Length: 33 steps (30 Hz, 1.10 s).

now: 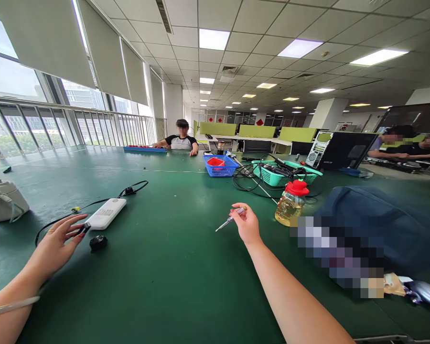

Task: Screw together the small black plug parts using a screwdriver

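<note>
Notably, the desk [172, 286] is cluttered toward its right edge: a bag [380, 215], a basket [272, 178] of cords [281, 168], and a bottle [289, 210] right of the right hand [246, 225], obstructing sideways reach; a careless swing could topple it. Toward the left edge lies the power bank [108, 213]. The right hand's fingers are closed on a screwdriver [225, 224], tip bare; a slip could gouge the desk. Near the power bank sits a black roll [98, 243]. The left hand [56, 244] pinches a plug [82, 230] at the power bank's near end; whether seated cannot be determined. Forcing it crooked could damage it.
</note>
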Available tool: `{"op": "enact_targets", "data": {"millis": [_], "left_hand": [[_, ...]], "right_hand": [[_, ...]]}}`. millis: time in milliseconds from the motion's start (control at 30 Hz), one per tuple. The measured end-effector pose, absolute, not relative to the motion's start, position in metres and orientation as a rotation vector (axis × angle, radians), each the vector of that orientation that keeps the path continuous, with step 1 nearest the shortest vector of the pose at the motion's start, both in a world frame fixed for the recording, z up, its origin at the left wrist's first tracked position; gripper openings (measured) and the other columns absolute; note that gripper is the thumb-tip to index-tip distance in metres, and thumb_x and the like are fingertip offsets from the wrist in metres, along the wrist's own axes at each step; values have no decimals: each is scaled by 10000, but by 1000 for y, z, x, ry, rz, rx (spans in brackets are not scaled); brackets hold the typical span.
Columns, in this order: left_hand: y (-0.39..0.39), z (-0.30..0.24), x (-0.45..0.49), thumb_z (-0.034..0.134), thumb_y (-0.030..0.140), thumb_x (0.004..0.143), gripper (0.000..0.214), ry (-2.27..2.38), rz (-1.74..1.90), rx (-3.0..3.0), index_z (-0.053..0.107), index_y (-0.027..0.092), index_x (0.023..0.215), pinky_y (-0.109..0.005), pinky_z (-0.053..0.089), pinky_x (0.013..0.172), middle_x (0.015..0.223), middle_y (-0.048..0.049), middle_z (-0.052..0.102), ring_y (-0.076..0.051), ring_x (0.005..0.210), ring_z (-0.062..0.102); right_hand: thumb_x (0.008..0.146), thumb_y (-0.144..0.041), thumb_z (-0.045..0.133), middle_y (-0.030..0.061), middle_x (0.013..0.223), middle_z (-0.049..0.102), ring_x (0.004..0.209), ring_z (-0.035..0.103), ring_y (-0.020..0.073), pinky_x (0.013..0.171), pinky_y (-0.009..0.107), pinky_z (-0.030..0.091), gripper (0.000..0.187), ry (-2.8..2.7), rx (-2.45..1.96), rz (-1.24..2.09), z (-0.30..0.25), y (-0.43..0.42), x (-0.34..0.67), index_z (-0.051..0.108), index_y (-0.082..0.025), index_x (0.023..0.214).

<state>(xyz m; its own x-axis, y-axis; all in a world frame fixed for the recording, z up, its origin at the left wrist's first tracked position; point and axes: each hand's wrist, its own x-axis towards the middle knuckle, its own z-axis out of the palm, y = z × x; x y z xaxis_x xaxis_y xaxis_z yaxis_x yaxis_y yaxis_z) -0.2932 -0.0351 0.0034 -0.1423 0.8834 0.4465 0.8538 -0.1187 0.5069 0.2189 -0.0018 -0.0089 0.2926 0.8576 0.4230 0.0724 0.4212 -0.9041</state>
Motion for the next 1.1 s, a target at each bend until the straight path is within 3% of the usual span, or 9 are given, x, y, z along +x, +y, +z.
{"op": "enact_targets", "data": {"millis": [200, 367, 533, 867, 1100], "left_hand": [[-30, -9, -303, 427, 577, 787, 625, 1900, 774, 2263, 617, 189, 1238, -393, 447, 1048, 1262, -70, 658, -290, 1175, 600], [-28, -11, -296, 381, 408, 806, 533, 1851, 631, 2450, 645, 223, 1230, -352, 428, 1070, 1298, -28, 635, -247, 1218, 572], [-29, -8, -284, 359, 298, 804, 530, 1832, 605, 2556, 641, 189, 1239, -357, 408, 1088, 1309, -61, 623, -230, 1239, 546], [-26, -13, -278, 356, 228, 790, 534, 1776, 444, 2610, 652, 212, 1234, -386, 361, 1131, 1324, -36, 616, -230, 1268, 522], [-23, -13, -278, 349, 278, 819, 516, 1774, 459, 2605, 648, 196, 1232, -376, 397, 1103, 1310, -49, 627, -233, 1229, 559]], "right_hand": [[724, -452, 684, 16, 762, 656, 743, 683, 214, 697, 358, 564, 299, -1181, -1005, 671, -11, 0, 219, 618, -232, 914], [742, -432, 679, 16, 771, 659, 756, 687, 214, 706, 357, 558, 279, -1187, -998, 671, -14, 1, 220, 624, -232, 930], [733, -442, 684, 18, 772, 668, 755, 690, 216, 710, 364, 564, 292, -1185, -1007, 666, -12, -1, 220, 630, -231, 928], [741, -447, 674, 17, 765, 665, 757, 688, 215, 707, 362, 568, 287, -1191, -994, 666, -11, -1, 219, 625, -235, 928], [729, -435, 675, 12, 741, 650, 746, 681, 215, 694, 357, 569, 280, -1192, -1005, 679, -12, -3, 215, 623, -232, 915]]}}
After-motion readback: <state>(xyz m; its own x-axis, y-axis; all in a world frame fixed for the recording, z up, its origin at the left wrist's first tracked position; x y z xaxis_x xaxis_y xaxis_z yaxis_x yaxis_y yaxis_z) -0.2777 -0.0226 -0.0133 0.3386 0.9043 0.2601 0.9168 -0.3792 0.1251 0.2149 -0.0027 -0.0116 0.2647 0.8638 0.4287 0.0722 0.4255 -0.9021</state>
